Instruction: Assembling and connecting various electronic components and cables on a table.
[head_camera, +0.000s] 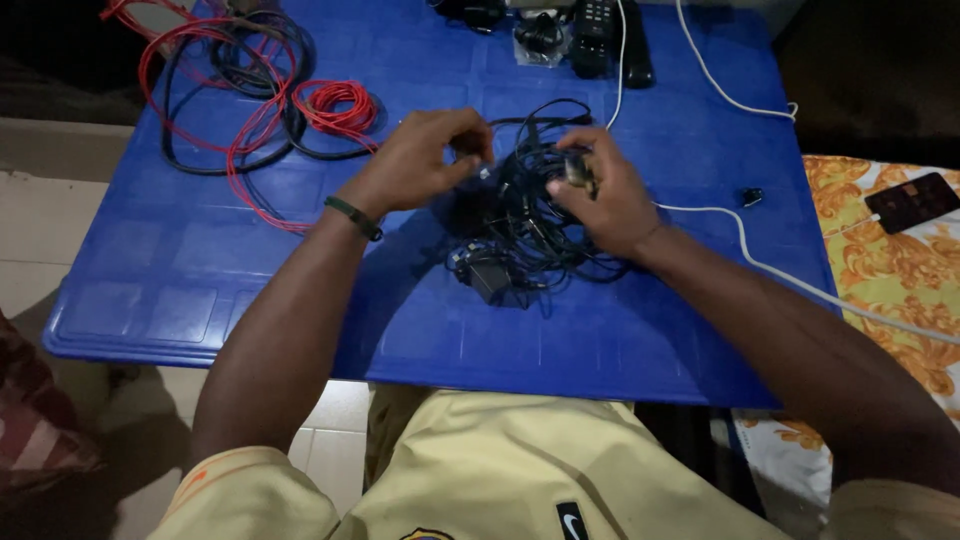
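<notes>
A tangle of thin black cables (525, 225) with a small black adapter (487, 275) lies in the middle of a blue plastic table (200, 270). My left hand (425, 155) pinches a cable end with a small plug at the tangle's upper left. My right hand (600, 190) grips another part of the same tangle, holding a small connector between thumb and fingers. A dark band sits on my left wrist (352, 215).
Coils of red and black wire (255, 95) lie at the table's far left. Black remotes and small devices (600, 35) sit at the far edge. A white cable (745, 245) runs across the right side towards a phone (912, 200) on a yellow patterned cloth.
</notes>
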